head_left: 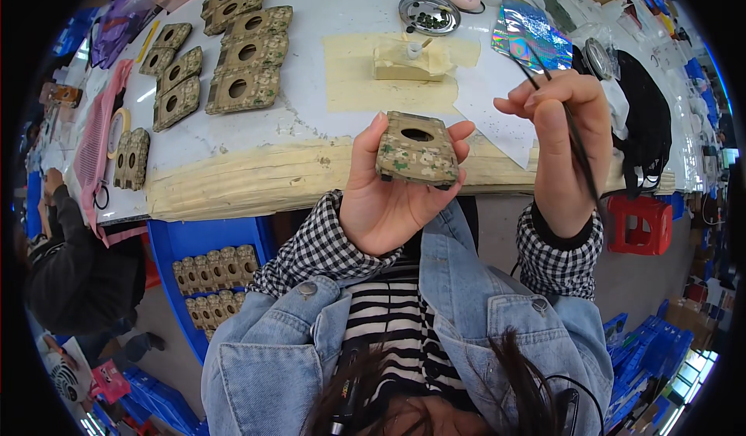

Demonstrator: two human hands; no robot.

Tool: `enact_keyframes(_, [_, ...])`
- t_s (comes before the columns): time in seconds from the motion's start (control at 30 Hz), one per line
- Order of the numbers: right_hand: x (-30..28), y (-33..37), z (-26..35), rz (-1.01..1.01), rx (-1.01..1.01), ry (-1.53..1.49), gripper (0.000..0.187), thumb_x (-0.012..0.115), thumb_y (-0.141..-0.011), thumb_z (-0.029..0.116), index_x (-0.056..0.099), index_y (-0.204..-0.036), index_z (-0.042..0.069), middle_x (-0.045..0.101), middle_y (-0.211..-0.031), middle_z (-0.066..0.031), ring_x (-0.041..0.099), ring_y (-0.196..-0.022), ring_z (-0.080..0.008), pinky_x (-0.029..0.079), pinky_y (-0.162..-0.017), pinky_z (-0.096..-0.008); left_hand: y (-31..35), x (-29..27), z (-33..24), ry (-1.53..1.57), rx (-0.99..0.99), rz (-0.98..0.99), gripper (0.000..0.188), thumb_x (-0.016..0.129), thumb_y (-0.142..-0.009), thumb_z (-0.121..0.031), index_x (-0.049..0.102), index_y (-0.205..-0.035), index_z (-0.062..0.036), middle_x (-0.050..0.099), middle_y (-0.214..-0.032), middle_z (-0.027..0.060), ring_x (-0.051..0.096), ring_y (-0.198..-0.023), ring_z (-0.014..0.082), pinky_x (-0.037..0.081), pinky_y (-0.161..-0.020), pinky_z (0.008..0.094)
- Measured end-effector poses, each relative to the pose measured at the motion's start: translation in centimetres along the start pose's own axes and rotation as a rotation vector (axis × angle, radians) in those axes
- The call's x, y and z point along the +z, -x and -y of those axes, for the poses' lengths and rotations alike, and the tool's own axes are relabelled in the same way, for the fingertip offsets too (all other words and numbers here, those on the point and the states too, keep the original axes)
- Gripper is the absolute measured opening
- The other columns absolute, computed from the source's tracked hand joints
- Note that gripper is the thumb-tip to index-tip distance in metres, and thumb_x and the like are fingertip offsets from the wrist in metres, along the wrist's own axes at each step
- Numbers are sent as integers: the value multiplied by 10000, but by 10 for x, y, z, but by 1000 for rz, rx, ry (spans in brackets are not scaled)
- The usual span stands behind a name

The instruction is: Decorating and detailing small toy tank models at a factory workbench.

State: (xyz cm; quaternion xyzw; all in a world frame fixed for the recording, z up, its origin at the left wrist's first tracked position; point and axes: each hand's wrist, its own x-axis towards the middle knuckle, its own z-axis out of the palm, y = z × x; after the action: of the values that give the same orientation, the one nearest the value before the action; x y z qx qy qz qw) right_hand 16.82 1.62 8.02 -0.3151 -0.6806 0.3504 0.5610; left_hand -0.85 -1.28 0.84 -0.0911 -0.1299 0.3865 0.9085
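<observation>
Up close, the left hand [385, 199] pinches a camouflage case [417, 149] — a flat block with an oval hole near its top edge — thumb on its left rim, fingers curled round its right side, so the case sits tilted in the grip above the table [233, 137] edge. To the right of that grip the right hand [563, 137] is pressed together on a thin dark brush [579, 144], held nearly upright between thumb and fingers; its tip lies well apart from the case. Beyond the left grip, on the table, a cream sheet [353, 78] carries a pale block [404, 67] with a small white cup [414, 50] on it, and farther off stands a round metal dish [429, 12] with dark bits inside. Left of the grip and farther out, more cases [245, 51] lie in rows — another batch fills a blue tray [190, 242] below the table edge. Right of the brush hand lie a shiny foil sheet [532, 32] and a black cloth [649, 125], with a red stool [641, 222] under them.
</observation>
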Motion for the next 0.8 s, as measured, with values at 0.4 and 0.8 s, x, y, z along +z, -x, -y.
enact_keyframes(0.4, [20, -32, -33, -38, -185, 587, 85, 656, -811, 71, 661, -888, 35, 612, -729, -79, 556, -661, -174, 436, -619, -263, 9, 2, -10, 12, 70, -15, 846, 515, -897, -442, 53, -1405, 52, 393, -1156, 151, 475, -1090, 268, 469, -985, 340])
enact_keyframes(0.8, [34, -47, -58, 5, -288, 836, 126, 708, -755, 147, 667, -840, 64, 604, -672, -55, 565, -665, -222, 431, -619, -320, 18, 2, -22, 72, 48, 64, 817, 520, -896, -441, 98, -1401, 42, 391, -1156, 144, 468, -1104, 252, 449, -1004, 329])
